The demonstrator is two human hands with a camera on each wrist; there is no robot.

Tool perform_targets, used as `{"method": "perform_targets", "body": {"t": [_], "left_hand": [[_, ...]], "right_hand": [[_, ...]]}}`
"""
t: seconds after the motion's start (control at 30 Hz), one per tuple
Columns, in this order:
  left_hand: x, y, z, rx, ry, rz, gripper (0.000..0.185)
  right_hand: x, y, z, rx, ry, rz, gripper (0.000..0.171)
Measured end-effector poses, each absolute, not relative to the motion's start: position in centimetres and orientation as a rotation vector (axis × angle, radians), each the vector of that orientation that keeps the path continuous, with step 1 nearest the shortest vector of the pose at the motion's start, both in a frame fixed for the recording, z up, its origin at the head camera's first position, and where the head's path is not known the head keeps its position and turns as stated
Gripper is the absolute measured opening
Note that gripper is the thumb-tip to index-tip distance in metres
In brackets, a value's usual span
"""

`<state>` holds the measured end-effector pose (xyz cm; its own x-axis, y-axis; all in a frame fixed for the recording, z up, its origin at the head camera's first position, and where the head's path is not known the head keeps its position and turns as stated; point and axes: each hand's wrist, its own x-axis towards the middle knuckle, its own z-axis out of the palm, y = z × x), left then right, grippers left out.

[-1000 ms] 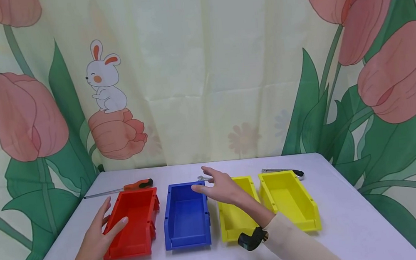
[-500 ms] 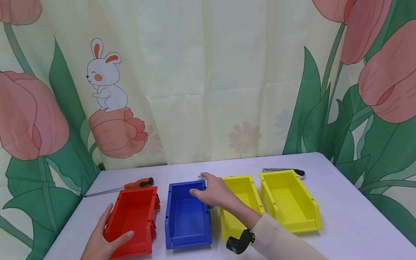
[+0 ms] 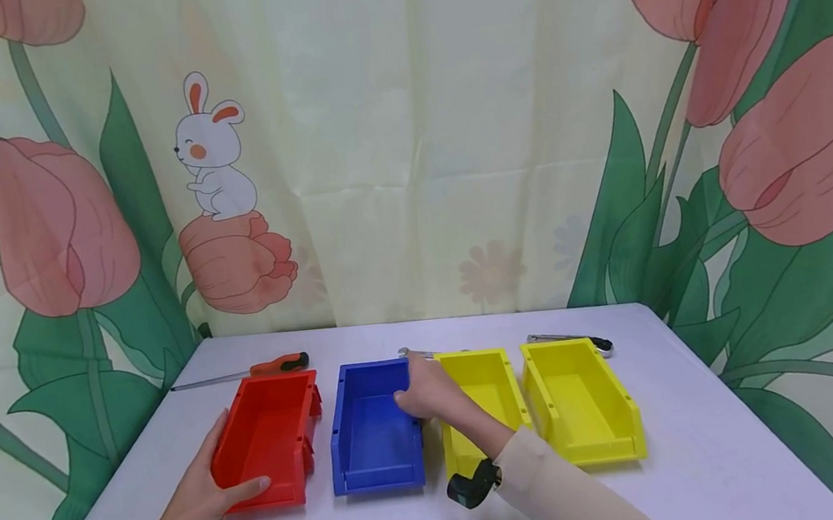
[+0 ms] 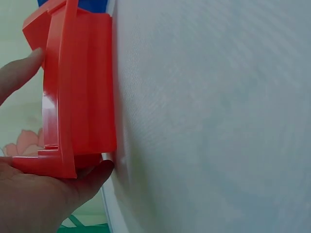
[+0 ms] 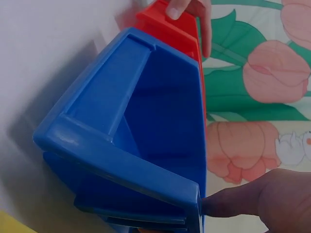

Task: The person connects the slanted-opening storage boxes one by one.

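Observation:
Four-sided plastic bins stand in a row on the table. My left hand (image 3: 196,489) holds the red bin (image 3: 270,425) at its left side. In the left wrist view, the thumb (image 4: 22,70) touches the red bin's front part, and a fingertip (image 4: 103,170) lies against the side wall near its base. My right hand (image 3: 432,388) grips the right wall of the blue bin (image 3: 373,432). In the right wrist view, that thumb (image 5: 233,200) presses at the blue bin's upper edge, and the other fingers are mostly hidden behind the wall.
Two yellow bins (image 3: 582,411) stand to the right. Behind the row lie an orange-and-black screwdriver (image 3: 279,364), a partly hidden wrench (image 3: 404,351) and a ratchet wrench (image 3: 567,337). A curtain with tulips hangs behind the white table (image 3: 706,450).
My right hand has come down from above the blue bin's back right corner and taken hold of its right wall. My left hand has closed in on the red bin's left side.

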<state>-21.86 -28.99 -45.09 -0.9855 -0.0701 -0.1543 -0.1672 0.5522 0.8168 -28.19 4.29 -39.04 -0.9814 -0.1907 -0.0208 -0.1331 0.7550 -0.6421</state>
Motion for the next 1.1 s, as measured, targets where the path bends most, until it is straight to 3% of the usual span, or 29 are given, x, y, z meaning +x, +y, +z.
{"method": "perform_targets", "body": {"t": [0.13, 1.1], "left_hand": [[-21.8, -29.09, -45.19, -0.196, 2.664, 1.431, 0.139], [-21.77, -29.16, -45.33, -0.156, 2.67, 1.436, 0.144]], "right_hand": [[-28.18, 4.35, -39.18, -0.318, 2.857, -1.044, 0.06], [-28.08, 4.69, -38.76, -0.285, 2.896, -1.087, 0.063]]}}
